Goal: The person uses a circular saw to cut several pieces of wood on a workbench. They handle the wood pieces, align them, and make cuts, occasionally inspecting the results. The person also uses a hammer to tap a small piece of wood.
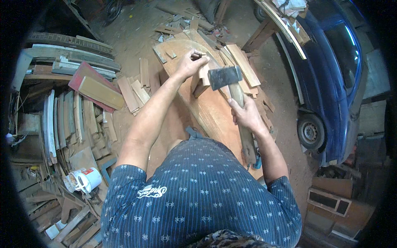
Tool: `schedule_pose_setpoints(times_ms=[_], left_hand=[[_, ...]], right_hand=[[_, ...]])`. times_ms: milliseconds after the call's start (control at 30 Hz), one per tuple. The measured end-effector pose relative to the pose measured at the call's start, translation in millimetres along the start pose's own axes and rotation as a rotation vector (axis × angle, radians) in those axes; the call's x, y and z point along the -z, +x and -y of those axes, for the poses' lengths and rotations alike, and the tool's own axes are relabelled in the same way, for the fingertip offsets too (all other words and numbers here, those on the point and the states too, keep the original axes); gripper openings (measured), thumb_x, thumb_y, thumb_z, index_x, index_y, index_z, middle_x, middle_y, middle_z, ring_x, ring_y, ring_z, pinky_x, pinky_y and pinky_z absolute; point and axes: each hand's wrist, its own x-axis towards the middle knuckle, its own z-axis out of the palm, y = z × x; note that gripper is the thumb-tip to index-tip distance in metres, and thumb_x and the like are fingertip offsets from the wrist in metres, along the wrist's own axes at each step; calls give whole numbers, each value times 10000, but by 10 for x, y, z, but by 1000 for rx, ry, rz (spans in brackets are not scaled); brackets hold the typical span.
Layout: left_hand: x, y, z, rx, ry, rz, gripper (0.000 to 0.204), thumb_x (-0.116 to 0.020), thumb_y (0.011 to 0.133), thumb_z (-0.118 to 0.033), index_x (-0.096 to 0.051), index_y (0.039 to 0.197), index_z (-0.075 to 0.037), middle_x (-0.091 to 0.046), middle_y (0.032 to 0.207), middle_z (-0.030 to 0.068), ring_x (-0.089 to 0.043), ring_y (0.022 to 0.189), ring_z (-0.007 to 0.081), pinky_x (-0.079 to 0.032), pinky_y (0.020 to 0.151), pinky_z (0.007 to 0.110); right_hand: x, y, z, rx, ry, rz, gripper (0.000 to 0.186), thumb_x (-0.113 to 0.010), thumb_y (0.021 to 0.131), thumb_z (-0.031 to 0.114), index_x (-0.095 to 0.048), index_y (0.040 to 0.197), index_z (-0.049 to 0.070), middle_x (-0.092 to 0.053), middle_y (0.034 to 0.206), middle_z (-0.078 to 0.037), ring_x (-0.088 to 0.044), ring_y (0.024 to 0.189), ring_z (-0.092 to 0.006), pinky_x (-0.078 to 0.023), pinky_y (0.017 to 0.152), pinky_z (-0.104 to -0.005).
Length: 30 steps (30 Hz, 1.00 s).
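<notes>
In my right hand (247,110) is a hatchet (244,138), its thick wooden handle gripped below a dark metal head. The head hangs just right of a block of wood (204,74) on the large curved wooden board (217,108) before me. Over the top of that block my left hand (191,64) is closed in a pinch. A small dark end shows at its fingertips, too small to name. Between the hatchet head and my left fingers there is a short gap.
Loose wooden strips (242,62) lie along the board's right side, and offcuts (138,91) along its left. Stacked planks (74,58) fill the left, near a white bucket (88,180). A blue car (331,78) stands at the right. Scrap wood (190,20) litters the far floor.
</notes>
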Motion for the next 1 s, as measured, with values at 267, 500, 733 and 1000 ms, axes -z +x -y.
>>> schedule_pose_setpoints(times_ms=[267, 500, 733, 1000], left_hand=[[-203, 29, -219, -34, 93, 24, 464, -811, 860, -375, -647, 1126, -31, -699, 1064, 97, -646, 1004, 165, -505, 926, 339], [-407, 133, -297, -8, 112, 5, 480, -861, 803, -396, -666, 1020, -14, -696, 970, 106, -650, 910, 179, -526, 848, 341], [-574, 228, -316, -49, 134, -42, 486, -849, 796, -432, -693, 1000, -19, -726, 942, 100, -666, 888, 170, -531, 834, 329], [-481, 215, -312, 15, 213, -28, 516, -849, 785, -467, -706, 1017, -29, -729, 990, 123, -673, 942, 195, -519, 876, 346]], right_hand=[[83, -70, -29, 158, 152, -142, 276, -634, 1019, 281, -589, 1066, 13, -572, 685, -4, -556, 539, -86, -474, 491, -275], [322, -415, 316, 456, 140, -365, 238, -645, 996, 192, -591, 1104, -12, -678, 774, -134, -663, 617, -195, -504, 561, -351], [431, -4, -297, 419, -426, -325, 319, -609, 1014, 235, -577, 1175, -39, -662, 758, -138, -657, 620, -230, -525, 600, -372], [611, -264, 318, 442, 164, -367, 251, -627, 1027, 220, -565, 1118, -6, -599, 743, -30, -568, 586, -84, -472, 512, -256]])
